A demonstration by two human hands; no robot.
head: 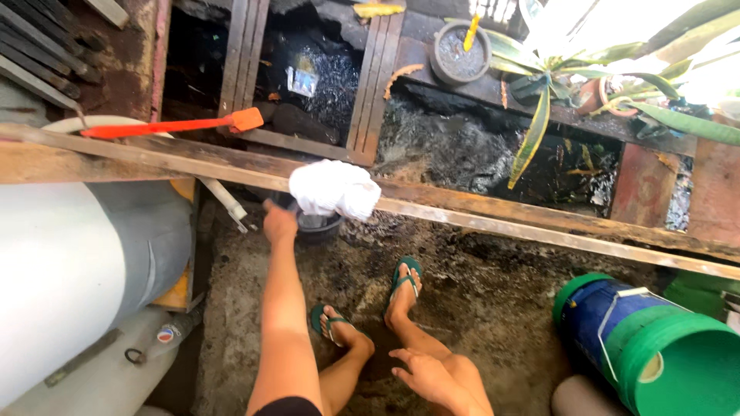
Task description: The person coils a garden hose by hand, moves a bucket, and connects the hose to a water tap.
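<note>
Left hand [279, 222] stretched far forward, gripping the rim of a dark bowl [317, 225] on the ground just below a long wooden plank [493, 216], white cloth [334, 189] draped on that plank directly above. Right hand [428, 377] near, loose and empty, resting on the knee. Green flip-flops [404, 275] between; blue-green bucket [647, 343] tipped over at right.

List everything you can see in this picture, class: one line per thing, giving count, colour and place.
Cloth bundle: one, white, on the wooden beam.
Dark bowl: one, under the cloth.
Orange tool: one, upper left.
Bucket: one, blue and green, lying lower right.
Potted plant: one, green, top right.
Grey pot: one, top centre.
Flip-flops: two, green, on feet.
Left hand: by the bowl.
Right hand: on the knee.
</note>
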